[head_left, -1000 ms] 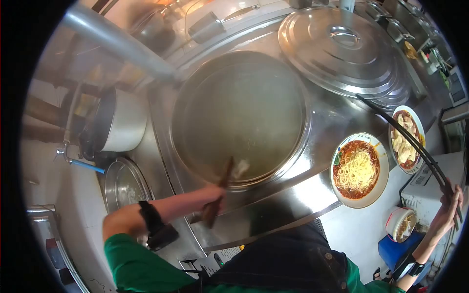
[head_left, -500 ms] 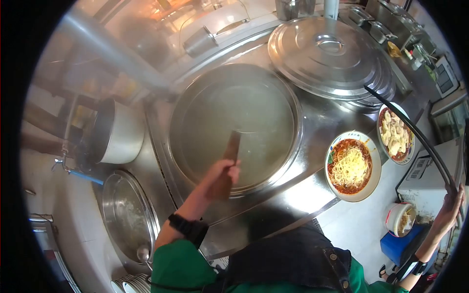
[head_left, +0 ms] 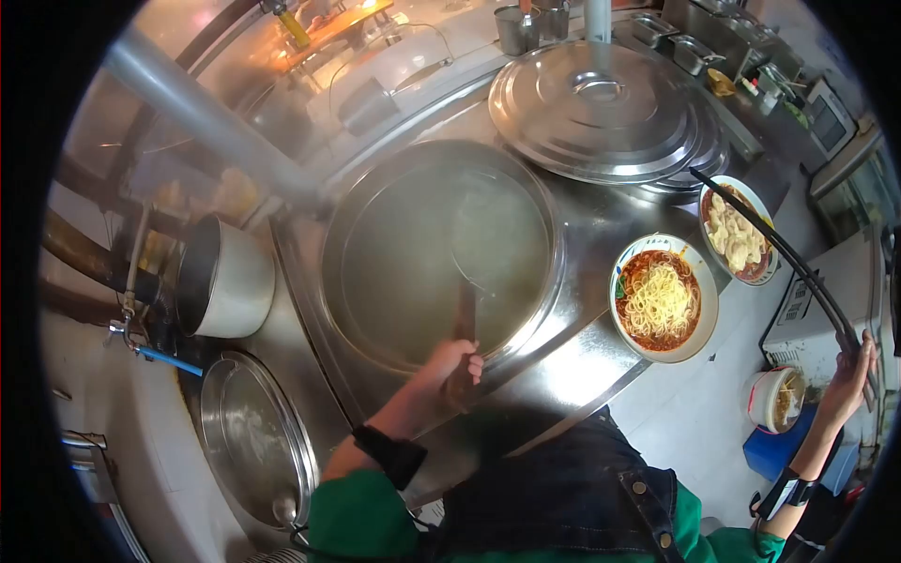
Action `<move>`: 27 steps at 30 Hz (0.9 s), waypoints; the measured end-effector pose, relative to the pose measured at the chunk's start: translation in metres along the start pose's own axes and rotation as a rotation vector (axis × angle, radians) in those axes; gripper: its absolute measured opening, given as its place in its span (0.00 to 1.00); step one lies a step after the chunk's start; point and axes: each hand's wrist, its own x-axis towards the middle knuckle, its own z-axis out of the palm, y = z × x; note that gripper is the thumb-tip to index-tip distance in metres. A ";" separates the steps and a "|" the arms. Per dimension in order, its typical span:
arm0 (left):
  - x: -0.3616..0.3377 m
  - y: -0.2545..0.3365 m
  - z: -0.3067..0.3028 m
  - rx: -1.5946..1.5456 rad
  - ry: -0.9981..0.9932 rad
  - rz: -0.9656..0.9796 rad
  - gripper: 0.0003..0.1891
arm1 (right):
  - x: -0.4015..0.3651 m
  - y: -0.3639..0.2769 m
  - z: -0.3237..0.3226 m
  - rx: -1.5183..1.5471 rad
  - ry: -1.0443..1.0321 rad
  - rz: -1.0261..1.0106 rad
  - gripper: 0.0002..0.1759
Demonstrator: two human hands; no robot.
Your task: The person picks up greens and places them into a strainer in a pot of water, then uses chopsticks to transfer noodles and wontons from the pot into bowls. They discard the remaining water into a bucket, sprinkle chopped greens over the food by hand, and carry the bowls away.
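My left hand (head_left: 454, 364) is wrapped round the brown handle (head_left: 465, 319) of a strainer, whose round head (head_left: 496, 235) lies in the cloudy water of the large pot (head_left: 389, 272). Out at the right, my right hand (head_left: 852, 377) holds long black chopsticks (head_left: 798, 263), which point up and to the left. Their tips are above the bowl of dumplings (head_left: 737, 235) in red sauce. Nearer to me stands a bowl of noodles (head_left: 662, 300) in red broth with a bit of green at its left side.
Large metal lids (head_left: 601, 113) lie behind the bowls. On the left are an empty-looking pot (head_left: 230, 281), a tap (head_left: 122, 328) with a blue hose, and a round basin (head_left: 253, 441) with a ladle. A white bucket (head_left: 774, 399) stands low at the right.
My left hand has moved slightly right and nearer to me with the strainer. The right hand and chopsticks have shifted a little left in view. The whole view has turned slightly.
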 end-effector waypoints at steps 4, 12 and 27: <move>-0.041 -0.018 -0.025 -0.186 -0.224 0.040 0.12 | 0.002 0.002 -0.009 -0.002 0.039 0.008 0.19; -0.072 0.002 -0.009 -0.139 -0.028 0.184 0.07 | -0.013 0.013 -0.003 -0.036 0.075 0.063 0.19; -0.066 -0.008 -0.094 -0.120 0.048 0.090 0.17 | -0.007 0.028 -0.004 -0.073 0.053 0.098 0.20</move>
